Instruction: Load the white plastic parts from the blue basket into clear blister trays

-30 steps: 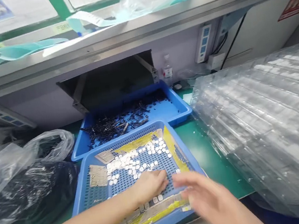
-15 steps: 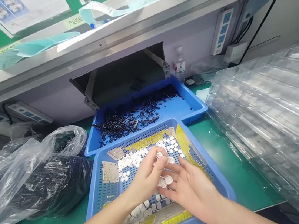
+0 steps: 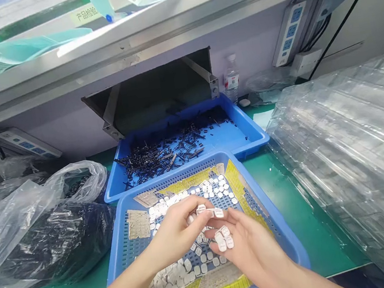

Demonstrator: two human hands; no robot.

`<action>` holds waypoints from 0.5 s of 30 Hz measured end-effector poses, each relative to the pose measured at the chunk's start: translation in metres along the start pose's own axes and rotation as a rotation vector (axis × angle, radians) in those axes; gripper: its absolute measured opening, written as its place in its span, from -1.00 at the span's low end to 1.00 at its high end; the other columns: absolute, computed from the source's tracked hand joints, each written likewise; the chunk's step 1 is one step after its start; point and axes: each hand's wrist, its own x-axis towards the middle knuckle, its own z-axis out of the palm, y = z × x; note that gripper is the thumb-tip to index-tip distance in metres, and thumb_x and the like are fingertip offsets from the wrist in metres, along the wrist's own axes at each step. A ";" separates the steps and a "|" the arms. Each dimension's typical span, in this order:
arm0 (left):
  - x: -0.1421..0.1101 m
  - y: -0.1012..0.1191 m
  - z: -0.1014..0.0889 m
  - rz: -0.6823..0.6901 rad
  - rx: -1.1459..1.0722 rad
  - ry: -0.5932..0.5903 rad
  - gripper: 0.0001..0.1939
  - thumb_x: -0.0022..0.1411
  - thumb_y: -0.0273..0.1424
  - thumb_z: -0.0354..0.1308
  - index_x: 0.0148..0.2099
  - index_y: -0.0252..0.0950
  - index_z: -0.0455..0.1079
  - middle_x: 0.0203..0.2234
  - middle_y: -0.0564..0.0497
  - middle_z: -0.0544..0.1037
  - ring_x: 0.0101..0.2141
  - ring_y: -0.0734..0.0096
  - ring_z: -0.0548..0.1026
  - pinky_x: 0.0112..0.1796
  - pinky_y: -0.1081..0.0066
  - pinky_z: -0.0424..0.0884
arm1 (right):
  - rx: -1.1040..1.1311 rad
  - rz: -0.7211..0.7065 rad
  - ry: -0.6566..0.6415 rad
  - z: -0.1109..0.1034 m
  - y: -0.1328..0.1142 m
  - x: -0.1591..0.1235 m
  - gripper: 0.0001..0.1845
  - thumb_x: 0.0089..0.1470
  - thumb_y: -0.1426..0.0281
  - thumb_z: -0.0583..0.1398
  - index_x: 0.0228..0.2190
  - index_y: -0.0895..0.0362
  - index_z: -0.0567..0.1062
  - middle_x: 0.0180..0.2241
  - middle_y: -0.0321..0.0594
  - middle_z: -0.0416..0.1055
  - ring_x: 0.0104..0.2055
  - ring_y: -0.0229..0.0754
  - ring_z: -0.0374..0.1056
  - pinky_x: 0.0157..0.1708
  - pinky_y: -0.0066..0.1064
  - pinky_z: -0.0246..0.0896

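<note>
Small white pieces [image 3: 218, 212] are clamped by the left hand [image 3: 180, 226]; others are cradled on the unclosed right hand [image 3: 253, 245] (probably light, stiff, best taken by edges).

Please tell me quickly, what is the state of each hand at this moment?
Left hand: closed, pinching small white pieces.
Right hand: open, with more white pieces resting in it.

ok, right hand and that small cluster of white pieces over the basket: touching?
Touching. The head view shows the cluster of white pieces lying directly on the open right hand, with no gap visible.
</note>
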 end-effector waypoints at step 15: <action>-0.004 -0.018 0.012 0.521 0.465 0.015 -0.63 0.22 -0.21 -0.10 -0.06 -0.36 0.26 -0.56 0.01 0.38 -0.58 0.52 0.29 -0.59 0.52 0.16 | -0.480 -0.028 -0.142 0.001 0.005 -0.009 -0.59 -0.15 0.09 0.20 -0.37 0.13 0.26 -0.71 -0.55 -0.08 -0.71 -0.50 -0.29 -0.75 -0.59 -0.43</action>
